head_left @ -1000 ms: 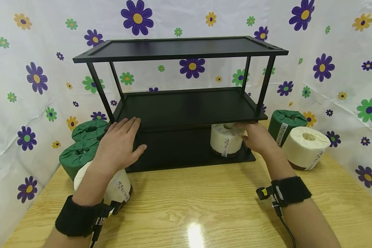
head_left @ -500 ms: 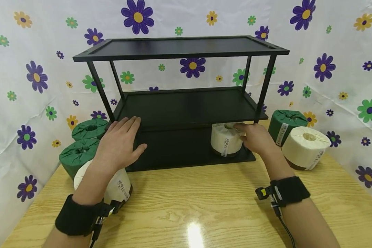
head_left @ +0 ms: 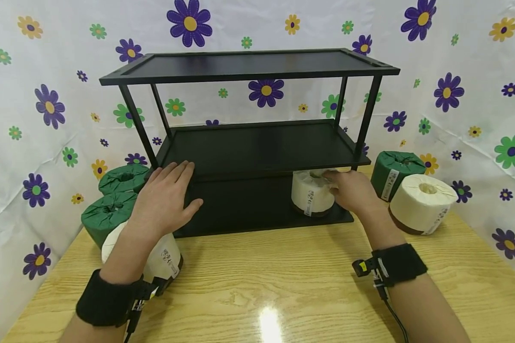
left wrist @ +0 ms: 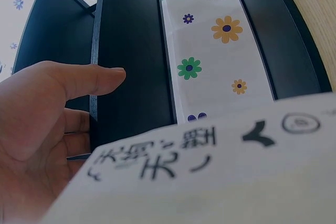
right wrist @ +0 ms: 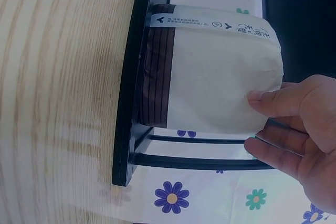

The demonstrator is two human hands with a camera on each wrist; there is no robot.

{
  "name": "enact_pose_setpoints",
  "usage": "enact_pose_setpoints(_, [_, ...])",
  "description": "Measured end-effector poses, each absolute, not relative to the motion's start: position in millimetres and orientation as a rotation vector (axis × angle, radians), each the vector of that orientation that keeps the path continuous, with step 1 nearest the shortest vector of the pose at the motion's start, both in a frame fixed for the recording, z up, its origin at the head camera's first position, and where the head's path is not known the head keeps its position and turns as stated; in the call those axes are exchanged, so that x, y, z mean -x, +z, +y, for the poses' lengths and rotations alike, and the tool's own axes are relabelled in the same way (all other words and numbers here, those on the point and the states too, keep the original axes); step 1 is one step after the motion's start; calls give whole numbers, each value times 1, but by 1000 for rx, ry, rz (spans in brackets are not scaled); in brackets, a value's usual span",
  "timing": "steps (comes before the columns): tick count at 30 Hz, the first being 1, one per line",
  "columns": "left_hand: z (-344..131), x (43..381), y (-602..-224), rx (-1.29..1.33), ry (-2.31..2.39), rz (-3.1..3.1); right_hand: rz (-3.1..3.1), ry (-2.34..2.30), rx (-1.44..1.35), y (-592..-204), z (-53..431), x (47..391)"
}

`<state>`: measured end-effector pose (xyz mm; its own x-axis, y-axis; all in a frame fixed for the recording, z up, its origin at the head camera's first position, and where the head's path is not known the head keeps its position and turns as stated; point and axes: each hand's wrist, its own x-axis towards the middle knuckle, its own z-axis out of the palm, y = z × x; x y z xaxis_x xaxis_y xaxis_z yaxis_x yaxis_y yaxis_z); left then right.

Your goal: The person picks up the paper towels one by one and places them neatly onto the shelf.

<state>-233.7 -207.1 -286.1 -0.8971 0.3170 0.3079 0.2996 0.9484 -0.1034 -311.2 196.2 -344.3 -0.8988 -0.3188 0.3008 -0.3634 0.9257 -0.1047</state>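
A cream paper-wrapped toilet roll stands upright on the bottom tier of a black rack, near its right end. My right hand grips this roll by its upper right part. In the right wrist view the thumb presses on the roll's side near the top, and other fingers lie around the far edge. My left hand lies with straight fingers on the front left edge of the middle shelf, its thumb spread apart. Below the left wrist stands another cream roll, partly hidden by the forearm.
Two green-wrapped rolls stand left of the rack. On the right, a green roll and a cream roll stand side by side. The rack's top shelf and posts overhang the lower tiers. A flowered cloth hangs behind.
The roll in my right hand has turned slightly, its label shifting left, and the right hand has moved a little left with it. My left hand has stayed in place.
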Motion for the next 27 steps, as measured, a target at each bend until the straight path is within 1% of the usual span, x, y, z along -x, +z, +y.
enact_pose_setpoints(11, [-208,234,-286,452,82,-2777,-2837,190,-447,-341,188,307])
enact_pose_setpoints(15, [-208,233,-287,453,76,-2778,-2816,240,-448,-339,189,306])
enact_pose_setpoints(18, [-208,233,-288,455,73,-2776,-2793,346,-492,-338,192,307])
enact_pose_setpoints(22, [-209,233,-288,460,78,-2773,-2792,455,-617,-343,197,311])
enact_pose_setpoints(27, [-208,234,-287,462,83,-2768,-2789,448,-698,-350,202,316])
